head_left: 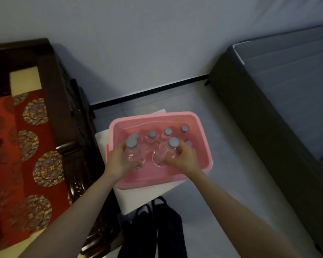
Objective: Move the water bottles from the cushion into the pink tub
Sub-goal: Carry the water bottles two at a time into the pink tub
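The pink tub (pixel 203 131) sits on a white stand on the floor between a wooden seat and a dark bed. Several clear water bottles with grey caps (pixel 151 134) stand upright along its far side. My left hand (pixel 118 160) grips a clear bottle (pixel 133 152) upright over the tub's left half. My right hand (pixel 183 158) grips a second clear bottle (pixel 166 153) over the tub's middle. Both held bottles show grey caps on top. The red patterned cushion (pixel 30 146) lies to the left on the wooden seat; no bottles show on it.
A dark wooden seat frame (pixel 67 108) borders the tub's left side. A dark bed base (pixel 259 118) runs along the right. A white stand (pixel 144 200) carries the tub. Dark trouser legs (pixel 157 229) show below it. Grey wall and a black skirting strip lie behind.
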{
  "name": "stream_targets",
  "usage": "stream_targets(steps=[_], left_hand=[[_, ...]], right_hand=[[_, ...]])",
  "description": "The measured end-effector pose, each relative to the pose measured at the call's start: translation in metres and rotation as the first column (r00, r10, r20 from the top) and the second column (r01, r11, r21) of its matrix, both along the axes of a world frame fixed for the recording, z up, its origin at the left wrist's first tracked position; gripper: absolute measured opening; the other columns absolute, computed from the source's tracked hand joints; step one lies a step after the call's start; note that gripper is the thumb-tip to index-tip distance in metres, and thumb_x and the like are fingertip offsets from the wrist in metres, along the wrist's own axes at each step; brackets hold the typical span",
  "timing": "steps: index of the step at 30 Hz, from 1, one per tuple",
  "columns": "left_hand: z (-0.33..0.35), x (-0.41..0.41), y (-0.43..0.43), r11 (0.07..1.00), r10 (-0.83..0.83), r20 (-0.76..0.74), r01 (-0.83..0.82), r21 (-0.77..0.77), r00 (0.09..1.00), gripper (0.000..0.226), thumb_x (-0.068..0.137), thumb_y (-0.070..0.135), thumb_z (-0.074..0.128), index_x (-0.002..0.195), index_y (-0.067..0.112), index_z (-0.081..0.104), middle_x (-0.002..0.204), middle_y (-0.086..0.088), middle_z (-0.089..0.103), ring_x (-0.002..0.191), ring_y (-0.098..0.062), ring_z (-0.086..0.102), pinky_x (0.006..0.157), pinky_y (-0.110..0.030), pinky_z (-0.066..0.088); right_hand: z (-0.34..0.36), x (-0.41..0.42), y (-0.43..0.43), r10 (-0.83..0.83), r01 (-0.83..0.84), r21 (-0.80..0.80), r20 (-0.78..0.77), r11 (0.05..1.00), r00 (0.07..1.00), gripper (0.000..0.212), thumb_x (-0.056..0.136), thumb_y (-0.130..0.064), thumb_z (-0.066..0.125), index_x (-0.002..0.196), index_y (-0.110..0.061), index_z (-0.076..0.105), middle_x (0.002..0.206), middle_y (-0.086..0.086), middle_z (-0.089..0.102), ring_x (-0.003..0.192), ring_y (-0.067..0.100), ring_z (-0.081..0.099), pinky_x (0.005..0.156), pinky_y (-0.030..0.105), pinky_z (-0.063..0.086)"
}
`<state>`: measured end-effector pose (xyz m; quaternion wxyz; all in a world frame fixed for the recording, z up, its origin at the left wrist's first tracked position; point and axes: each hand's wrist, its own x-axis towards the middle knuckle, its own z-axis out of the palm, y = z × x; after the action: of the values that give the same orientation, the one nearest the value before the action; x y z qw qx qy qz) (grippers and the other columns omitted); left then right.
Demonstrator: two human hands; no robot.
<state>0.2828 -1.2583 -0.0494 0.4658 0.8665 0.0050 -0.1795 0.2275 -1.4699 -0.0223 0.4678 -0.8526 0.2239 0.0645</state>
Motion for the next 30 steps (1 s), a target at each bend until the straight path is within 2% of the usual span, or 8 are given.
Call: stream_targets(steps=[3,7,12,15,20,25,27,30], left_hand=[[-0.031,0.002,-0.018,0.998,0.065,-0.007,-0.065,-0.004,0.998,0.073,0.052,0.020,0.089,0.117,0.022,0.057,0.098,0.011,0.062,0.086,-0.011,0.058,0.072,-0.019,0.041],[-0.069,0.010,-0.037,0.980,0.196,-0.038,-0.195,0.033,0.980,0.062,0.058,0.021,0.082,0.113,0.027,0.056,0.095,0.009,0.068,0.088,-0.017,0.065,0.071,-0.017,0.040],[-0.108,0.022,-0.048,0.965,0.243,-0.051,-0.237,0.110,0.969,0.067,0.059,0.020,0.081,0.119,0.021,0.053,0.109,-0.003,0.069,0.095,-0.029,0.067,0.076,-0.025,0.046],[-0.125,0.021,-0.051,0.950,0.288,-0.056,-0.279,0.138,0.956,0.062,0.065,0.022,0.078,0.121,0.018,0.051,0.105,-0.008,0.070,0.093,-0.034,0.066,0.072,-0.023,0.041],[-0.138,0.025,-0.051,0.942,0.330,-0.084,-0.323,0.086,0.940,0.057,0.073,0.021,0.075,0.122,0.014,0.047,0.105,-0.013,0.065,0.094,-0.035,0.061,0.070,-0.025,0.036],[-0.136,0.023,-0.045,0.960,0.279,-0.106,-0.273,0.069,0.954,0.059,0.069,0.017,0.081,0.116,0.012,0.046,0.103,-0.010,0.064,0.087,-0.026,0.059,0.069,-0.024,0.037],[-0.133,0.022,-0.042,0.963,0.268,-0.143,-0.262,0.059,0.953,0.058,0.067,0.017,0.082,0.114,0.011,0.048,0.100,-0.008,0.066,0.089,-0.028,0.062,0.071,-0.026,0.040],[-0.124,0.023,-0.040,0.972,0.220,-0.176,-0.201,0.118,0.960,0.059,0.067,0.019,0.082,0.116,0.012,0.050,0.109,-0.013,0.064,0.097,-0.034,0.062,0.076,-0.027,0.042]], right_hand=[[-0.028,0.015,0.008,0.096,-0.098,-0.046,-0.027,0.994,0.995,0.054,0.055,-0.034,0.087,0.102,-0.025,0.062,0.095,-0.007,0.070,0.085,0.014,0.065,0.073,0.032,0.052],[-0.067,0.031,0.018,0.238,-0.241,-0.116,-0.041,0.964,0.970,0.050,0.060,-0.012,0.076,0.105,-0.021,0.056,0.096,-0.002,0.068,0.086,0.022,0.064,0.064,0.029,0.044],[-0.106,0.053,0.020,0.296,-0.305,-0.188,-0.074,0.934,0.952,0.054,0.062,0.001,0.069,0.111,-0.019,0.056,0.113,0.002,0.061,0.096,0.026,0.061,0.071,0.038,0.051],[-0.126,0.056,0.023,0.311,-0.328,-0.196,-0.110,0.924,0.944,0.056,0.063,0.003,0.069,0.113,-0.019,0.057,0.122,0.001,0.055,0.103,0.027,0.059,0.074,0.037,0.050],[-0.143,0.064,0.023,0.279,-0.293,-0.131,-0.117,0.947,0.953,0.052,0.062,0.003,0.073,0.110,-0.015,0.061,0.119,0.003,0.061,0.103,0.026,0.061,0.080,0.034,0.049],[-0.139,0.065,0.022,0.321,-0.332,-0.097,-0.116,0.938,0.940,0.051,0.066,-0.002,0.073,0.115,-0.011,0.061,0.120,0.009,0.059,0.107,0.030,0.059,0.083,0.037,0.048],[-0.133,0.064,0.019,0.331,-0.342,-0.104,-0.105,0.934,0.938,0.050,0.068,-0.009,0.074,0.116,-0.012,0.059,0.121,0.007,0.058,0.109,0.028,0.057,0.081,0.037,0.048],[-0.120,0.058,0.014,0.408,-0.417,-0.240,-0.088,0.877,0.909,0.050,0.075,-0.025,0.072,0.121,-0.022,0.054,0.121,-0.001,0.054,0.110,0.021,0.051,0.068,0.034,0.047]])
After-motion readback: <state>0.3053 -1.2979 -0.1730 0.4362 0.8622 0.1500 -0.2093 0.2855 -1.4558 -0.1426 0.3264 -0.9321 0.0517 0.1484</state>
